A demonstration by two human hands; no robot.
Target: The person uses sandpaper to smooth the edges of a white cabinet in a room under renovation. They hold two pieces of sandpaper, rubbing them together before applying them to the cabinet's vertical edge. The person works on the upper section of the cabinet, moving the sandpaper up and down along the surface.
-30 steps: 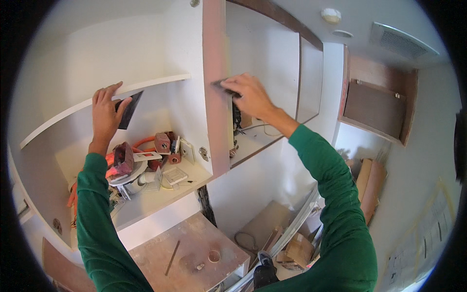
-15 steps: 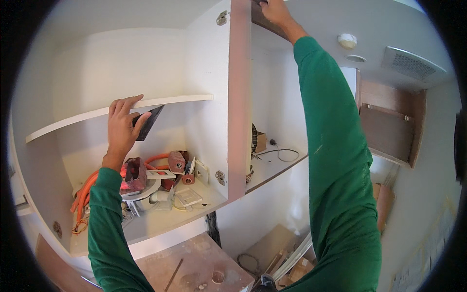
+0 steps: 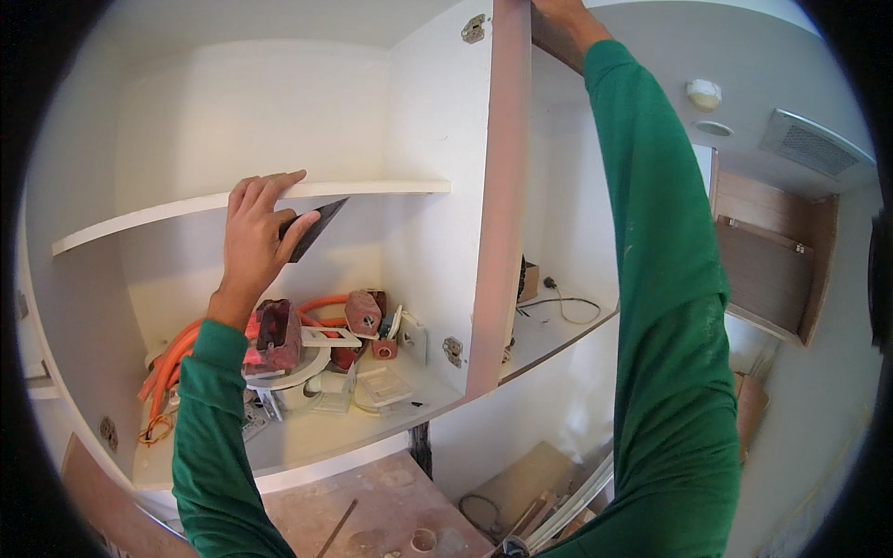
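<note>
My left hand point(image 3: 256, 223) is up at the white shelf point(image 3: 386, 188) inside the open cabinet, its fingers lying over the front edge. Between that hand's thumb and palm is a dark flat blade-like plate point(image 3: 314, 231), just under the shelf. My right hand point(image 3: 565, 20) reaches high to the top of the neighbouring cabinet compartment, beside the pinkish upright panel point(image 3: 507, 205). The picture's upper edge cuts off its fingers, so what they touch is hidden.
On the cabinet floor lie orange conduit point(image 3: 172, 367), red electrical boxes point(image 3: 277, 335) and white frames point(image 3: 383, 386). A black cable point(image 3: 577, 299) rests in the right compartment. Below is a dusty board point(image 3: 381, 502); metal hinges point(image 3: 453, 351) stick out from the upright.
The whole view has shifted, so the cabinet sits farther right in the picture. My right hand has slipped partly past the upper edge. My left hand stays at the shelf with the plate.
</note>
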